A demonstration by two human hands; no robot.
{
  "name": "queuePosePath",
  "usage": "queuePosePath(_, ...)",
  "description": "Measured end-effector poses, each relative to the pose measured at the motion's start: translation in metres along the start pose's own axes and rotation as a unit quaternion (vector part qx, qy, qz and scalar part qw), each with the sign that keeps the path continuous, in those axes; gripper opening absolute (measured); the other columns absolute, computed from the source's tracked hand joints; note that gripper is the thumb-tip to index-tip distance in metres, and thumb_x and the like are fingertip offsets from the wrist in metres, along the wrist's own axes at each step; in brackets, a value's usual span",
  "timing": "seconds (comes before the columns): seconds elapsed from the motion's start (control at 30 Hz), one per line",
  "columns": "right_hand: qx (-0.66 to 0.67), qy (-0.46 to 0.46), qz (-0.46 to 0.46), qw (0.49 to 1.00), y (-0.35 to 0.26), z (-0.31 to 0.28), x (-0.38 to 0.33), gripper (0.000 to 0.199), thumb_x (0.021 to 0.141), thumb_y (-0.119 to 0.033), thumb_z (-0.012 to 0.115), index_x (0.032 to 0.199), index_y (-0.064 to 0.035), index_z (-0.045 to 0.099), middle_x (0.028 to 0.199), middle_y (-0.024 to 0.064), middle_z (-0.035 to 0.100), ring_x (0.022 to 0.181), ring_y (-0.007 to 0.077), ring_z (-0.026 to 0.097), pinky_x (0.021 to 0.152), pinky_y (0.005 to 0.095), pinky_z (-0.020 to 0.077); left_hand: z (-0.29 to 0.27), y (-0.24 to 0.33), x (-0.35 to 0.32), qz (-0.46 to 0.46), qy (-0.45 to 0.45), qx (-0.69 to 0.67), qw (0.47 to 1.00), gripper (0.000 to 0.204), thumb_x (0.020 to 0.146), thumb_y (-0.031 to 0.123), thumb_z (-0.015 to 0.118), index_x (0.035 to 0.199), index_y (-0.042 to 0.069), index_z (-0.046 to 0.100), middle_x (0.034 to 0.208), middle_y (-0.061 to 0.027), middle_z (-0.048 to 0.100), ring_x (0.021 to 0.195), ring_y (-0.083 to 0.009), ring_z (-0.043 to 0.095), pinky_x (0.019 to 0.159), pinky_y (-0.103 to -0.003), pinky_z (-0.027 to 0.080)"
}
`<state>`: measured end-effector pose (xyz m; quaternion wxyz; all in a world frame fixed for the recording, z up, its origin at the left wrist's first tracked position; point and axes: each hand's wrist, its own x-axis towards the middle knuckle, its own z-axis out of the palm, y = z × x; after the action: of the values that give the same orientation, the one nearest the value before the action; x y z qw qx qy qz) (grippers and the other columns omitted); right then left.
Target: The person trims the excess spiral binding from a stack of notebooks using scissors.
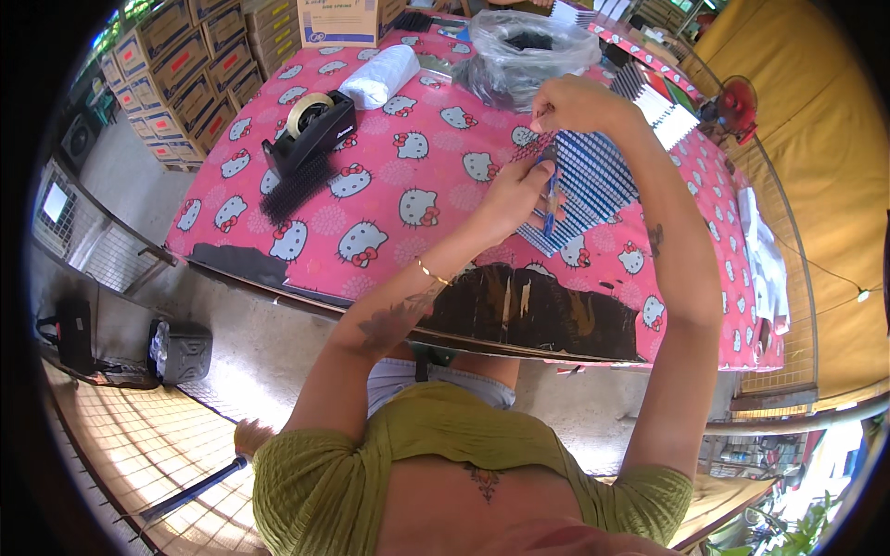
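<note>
Looks mid-job imo: your left hand [513, 196] pinches a blue pen [551, 206], right hand [573, 104] pinches the top of the fanned blue striped packets [589, 181] on the pink counter [389, 176]. Plenty still in the clear bag [524, 51].

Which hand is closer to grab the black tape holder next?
Probably the left hand. The black tape dispenser sits on the left part of the pink cartoon-cat tablecloth, while the right hand is farther right, pinching the blue-and-white striped packets.
</note>
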<state>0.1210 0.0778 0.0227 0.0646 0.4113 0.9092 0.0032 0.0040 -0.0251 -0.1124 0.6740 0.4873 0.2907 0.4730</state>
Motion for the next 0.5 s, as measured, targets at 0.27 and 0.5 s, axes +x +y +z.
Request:
queuePosePath(0.27, -0.033, -0.015, 0.001, 0.999, -0.008, -0.004, 0.001, 0.027, 0.078, -0.028, 0.07, 0.088, -0.0033, 0.07, 0.082, 0.0127, 0.07, 0.077, 0.0276, 0.067, 0.069, 0.0386, 0.0499, -0.004, -0.005, 0.011, 0.038, -0.006, 0.021, 0.999, 0.034, 0.099, 0.033, 0.045, 0.109, 0.001, 0.051, 0.088, -0.0128, 0.065, 0.071, -0.0232, 0.069, 0.054, -0.035, 0.056)
queuePosePath(0.5, -0.046, 0.013, -0.002, 0.999, -0.011, -0.002, 0.003, 0.022, 0.081, -0.025, 0.067, 0.09, -0.0053, 0.069, 0.079, 0.0117, 0.07, 0.078, 0.0267, 0.067, 0.07, 0.0387, 0.0494, 0.001, -0.009, -0.003, -0.004, 0.002, 0.003, 1.0, 0.035, 0.098, 0.035, 0.046, 0.108, 0.002, 0.051, 0.086, -0.0121, 0.064, 0.072, -0.0241, 0.069, 0.053, -0.034, 0.055)
